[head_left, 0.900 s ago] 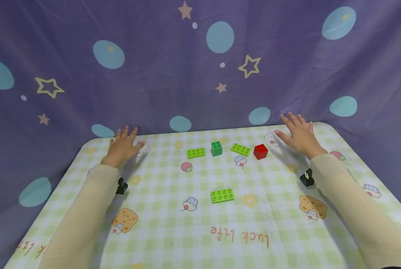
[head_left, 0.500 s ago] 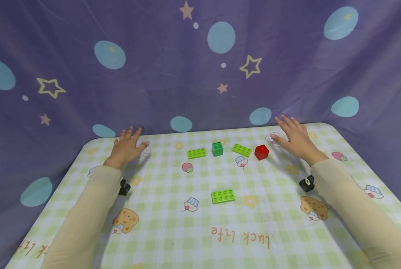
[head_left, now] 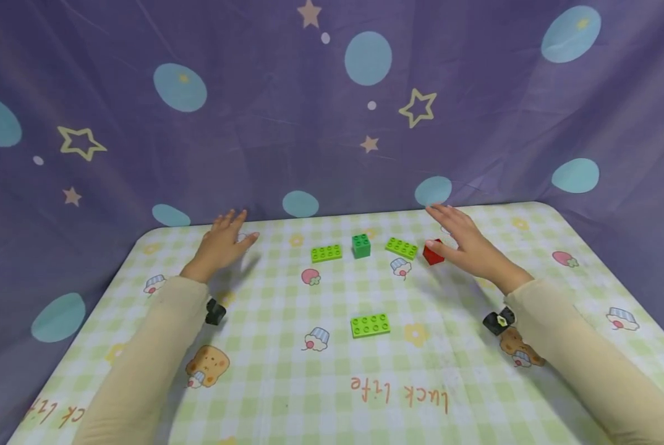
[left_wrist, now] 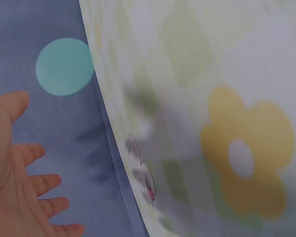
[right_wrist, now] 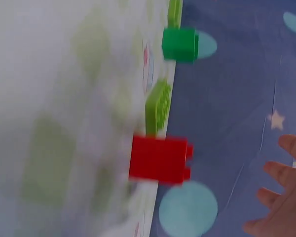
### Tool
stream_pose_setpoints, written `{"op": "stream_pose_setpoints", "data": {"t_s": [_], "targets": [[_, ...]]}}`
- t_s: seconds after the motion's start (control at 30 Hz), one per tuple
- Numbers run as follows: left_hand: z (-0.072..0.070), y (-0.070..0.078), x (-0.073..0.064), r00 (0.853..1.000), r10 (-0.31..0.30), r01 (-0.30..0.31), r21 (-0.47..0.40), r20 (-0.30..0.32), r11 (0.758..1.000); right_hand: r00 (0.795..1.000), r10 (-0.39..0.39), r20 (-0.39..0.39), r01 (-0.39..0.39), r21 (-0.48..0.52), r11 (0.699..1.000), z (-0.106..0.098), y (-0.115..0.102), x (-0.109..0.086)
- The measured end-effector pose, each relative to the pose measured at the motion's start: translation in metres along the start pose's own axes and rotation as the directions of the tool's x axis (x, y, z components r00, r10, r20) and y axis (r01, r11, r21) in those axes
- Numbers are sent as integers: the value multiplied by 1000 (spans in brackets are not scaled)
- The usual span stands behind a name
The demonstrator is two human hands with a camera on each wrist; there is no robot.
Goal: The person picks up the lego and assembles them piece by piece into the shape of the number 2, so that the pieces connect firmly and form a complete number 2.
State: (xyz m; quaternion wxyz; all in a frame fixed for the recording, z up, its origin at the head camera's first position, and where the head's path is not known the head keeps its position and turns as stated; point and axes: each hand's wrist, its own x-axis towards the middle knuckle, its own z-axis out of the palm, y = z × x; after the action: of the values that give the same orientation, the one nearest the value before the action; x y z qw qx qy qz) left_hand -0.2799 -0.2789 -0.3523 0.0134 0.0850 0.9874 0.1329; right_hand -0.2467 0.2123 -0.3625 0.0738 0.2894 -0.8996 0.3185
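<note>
My right hand [head_left: 465,244] hovers over the far right of the table, fingers extended, its thumb overlapping the red toy brick [head_left: 433,254] in the head view. That brick shows whole in the right wrist view, studs on one end. My left hand [head_left: 217,247] is held above the table's far left with fingers spread and nothing in it. Between the hands, a lime flat brick [head_left: 326,253], a green square brick [head_left: 361,246] and a second lime flat brick [head_left: 401,248] form a loose row. Nearer me lies another lime flat brick [head_left: 370,325].
A checked cloth [head_left: 287,383] printed with cakes and flowers covers the table. Behind the far edge hangs a purple curtain [head_left: 243,136] with stars and blue ovals. Black wrist devices sit below my left sleeve [head_left: 215,311] and right sleeve [head_left: 499,321].
My right hand has moved left and toward me, reaching over the red brick. My left hand has drifted a little to the right. The bricks stay where they were.
</note>
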Motion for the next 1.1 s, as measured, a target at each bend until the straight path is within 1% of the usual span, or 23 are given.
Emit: {"op": "stream_pose_setpoints", "data": {"t_s": [0.07,0.13,0.3,0.37,0.5,0.57,0.7,0.77,0.83,0.9,1.0,1.1], "targets": [[2,3,-1,1000,12,-12,-29,-8,1000,1000,-11,30,10,33,999,5,-7,-1],[4,6,-1,1000,23,-23,-74,-3,997,998,-23,53,20,52,998,11,-13,-2],[9,21,-4,998,56,-52,-209,11,977,993,-41,115,32,87,996,25,-29,-6],[12,28,-5,998,68,-64,-244,10,968,990,-55,132,41,102,994,30,-34,-8],[19,40,-7,997,82,-77,-284,4,956,984,-76,163,53,137,989,40,-42,-12],[22,46,-9,996,91,-89,-303,-7,949,981,-83,176,55,158,986,45,-45,-14],[29,55,-9,990,122,-137,-344,-64,929,976,-82,200,38,216,976,51,-49,-18],[32,59,-10,990,118,-140,-369,-81,919,975,-84,208,31,247,969,55,-51,-20],[35,62,-10,992,98,-123,-412,-82,903,974,-86,210,26,274,961,58,-54,-21],[37,64,-11,995,76,-98,-467,-67,879,973,-80,218,13,294,956,61,-58,-22],[39,66,-11,997,50,-74,-549,-58,832,970,-62,235,-14,311,950,66,-62,-24],[41,69,-10,996,43,-80,-604,-76,793,965,-39,259,-59,358,932,70,-65,-26]]}}
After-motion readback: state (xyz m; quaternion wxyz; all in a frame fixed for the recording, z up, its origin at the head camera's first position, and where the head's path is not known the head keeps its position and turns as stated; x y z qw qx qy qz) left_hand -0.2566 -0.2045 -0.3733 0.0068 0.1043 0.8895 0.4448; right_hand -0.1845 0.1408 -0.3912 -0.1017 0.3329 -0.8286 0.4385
